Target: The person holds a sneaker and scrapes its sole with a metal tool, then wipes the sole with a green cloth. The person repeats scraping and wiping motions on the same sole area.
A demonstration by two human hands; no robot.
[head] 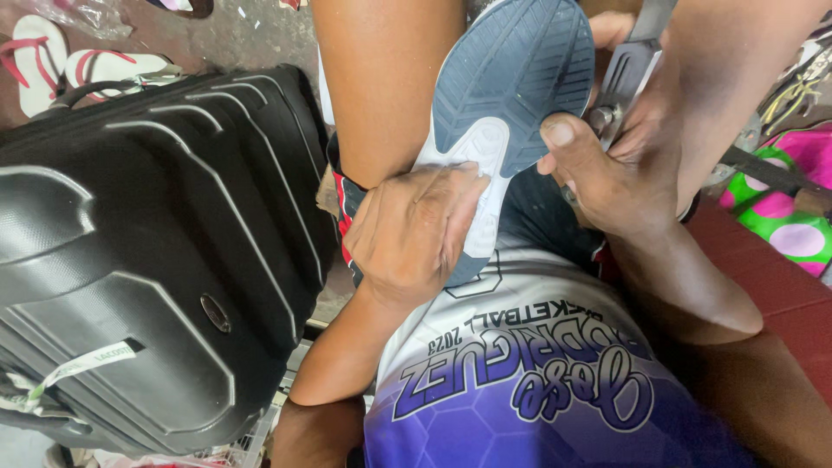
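Against my lap, blue-and-white rubber-soled sneaker (507,95) upturned; my left hand (412,234) clenched around heel, right hand (611,169) grasping grey metal tool (626,82) beside black hard-shell suitcase (130,251).

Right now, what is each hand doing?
Left hand: closed around the heel end of the shoe.
Right hand: thumb on the sole, gripping a metal tool.

shoe sole (511,78), gripped by the left hand (416,234): matt grooved rubber, blue and white
tool (628,74) behind the right hand (620,173): dull grey metal
suitcase (130,251) left of the left hand: glossy ribbed black plastic
jersey (520,373) below both hands: smooth, slightly shiny cloth
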